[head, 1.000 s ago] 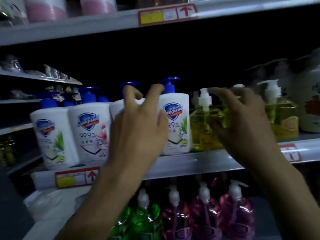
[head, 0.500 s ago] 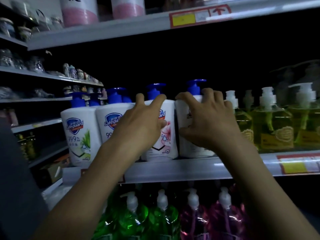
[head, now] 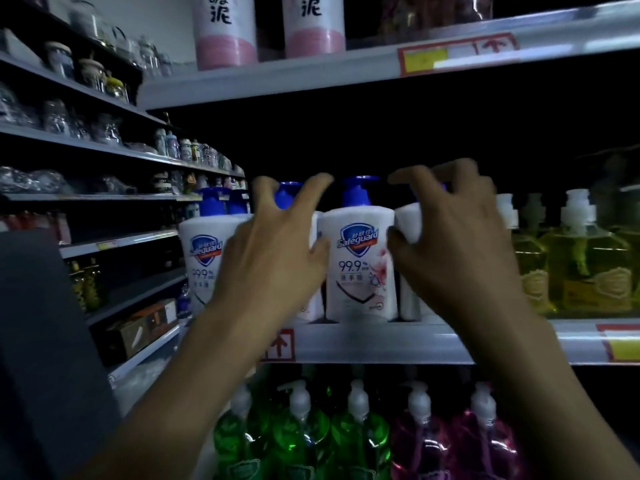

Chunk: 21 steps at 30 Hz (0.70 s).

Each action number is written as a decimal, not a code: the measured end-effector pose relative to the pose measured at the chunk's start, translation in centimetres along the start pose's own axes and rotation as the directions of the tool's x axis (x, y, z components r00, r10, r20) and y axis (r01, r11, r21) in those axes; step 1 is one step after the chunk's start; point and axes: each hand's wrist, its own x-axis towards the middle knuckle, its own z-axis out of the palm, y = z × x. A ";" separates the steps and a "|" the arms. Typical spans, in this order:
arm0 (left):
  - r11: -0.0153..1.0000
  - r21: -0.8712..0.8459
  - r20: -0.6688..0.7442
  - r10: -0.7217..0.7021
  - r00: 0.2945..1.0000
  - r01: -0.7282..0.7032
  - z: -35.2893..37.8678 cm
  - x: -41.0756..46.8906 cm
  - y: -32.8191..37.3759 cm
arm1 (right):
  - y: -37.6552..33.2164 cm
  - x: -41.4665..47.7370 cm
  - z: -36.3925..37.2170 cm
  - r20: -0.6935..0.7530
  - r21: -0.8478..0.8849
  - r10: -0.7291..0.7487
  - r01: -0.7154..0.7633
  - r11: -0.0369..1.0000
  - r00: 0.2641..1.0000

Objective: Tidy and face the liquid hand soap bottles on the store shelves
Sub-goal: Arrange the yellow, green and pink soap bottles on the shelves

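On the shelf [head: 381, 341], our left hand [head: 277, 251] wraps round one Safeguard bottle [head: 287, 195]. Our right hand [head: 453, 244] grips the blank-sided bottle [head: 407, 223]. We should turn each slowly, keeping it upright, until its blue shield faces out like the middle bottle [head: 360, 258].

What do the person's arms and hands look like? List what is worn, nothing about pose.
Both forearms are bare as far as the frame shows: no sleeve on the left forearm or the right forearm. The left hand and right hand wear no gloves; no ring, watch or bracelet shows, though blur could hide small things.
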 end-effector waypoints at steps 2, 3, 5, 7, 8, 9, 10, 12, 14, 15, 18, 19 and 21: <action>0.995 0.082 0.058 -0.060 0.997 0.055 -0.4 0.2 -1.6 | -2.2 -0.6 0.8 0.115 0.023 -0.086 0.084 0.996 0.990; 0.994 0.088 0.120 -0.079 0.990 0.068 -0.2 0.5 -2.2 | -2.8 -0.8 1.4 0.178 0.033 -0.104 0.100 0.994 0.978; 0.994 0.091 0.220 -0.082 0.972 0.063 0.5 1.0 -2.8 | -3.1 -0.8 2.4 0.249 0.050 -0.070 0.059 0.997 0.966; 0.995 0.081 0.231 -0.070 0.970 0.053 1.1 1.1 -2.9 | -2.9 -0.9 3.1 0.280 0.043 -0.020 0.008 0.999 0.960; 0.996 0.075 0.214 -0.061 0.975 0.046 1.3 1.2 -3.0 | -2.9 -0.9 3.3 0.285 0.026 -0.001 -0.007 1.000 0.959; 0.997 0.069 0.197 -0.050 0.979 0.037 1.4 1.3 -2.9 | -3.0 -0.9 3.5 0.284 0.005 0.014 -0.016 1.000 0.959; 0.997 0.066 0.186 -0.040 0.982 0.028 1.6 1.4 -2.8 | -3.0 -0.9 3.7 0.279 -0.009 0.021 -0.019 1.000 0.960; 0.998 0.062 0.166 -0.023 0.986 0.013 1.7 1.5 -2.7 | -3.1 -0.7 3.9 0.261 -0.005 0.017 -0.016 1.000 0.965; 0.999 0.050 0.152 -0.006 0.988 -0.002 1.7 1.4 -2.8 | -2.9 -0.5 4.0 0.258 0.017 0.005 -0.010 1.000 0.966; 0.999 0.044 0.147 0.003 0.989 -0.009 1.7 1.3 -3.0 | -2.8 -0.5 4.0 0.258 0.024 -0.001 -0.005 1.000 0.966; 1.000 0.018 0.163 0.013 0.987 -0.016 1.7 1.3 -3.4 | -2.8 -0.8 4.0 0.257 0.020 -0.001 -0.004 1.000 0.966; 1.000 -0.001 0.178 0.016 0.984 -0.016 1.7 1.4 -3.6 | -2.9 -1.0 4.0 0.258 0.021 0.008 -0.014 1.000 0.966; 0.998 -0.049 0.210 0.036 0.977 -0.027 1.6 1.5 -4.0 | -3.5 -1.2 4.0 0.239 0.042 0.015 -0.025 0.999 0.971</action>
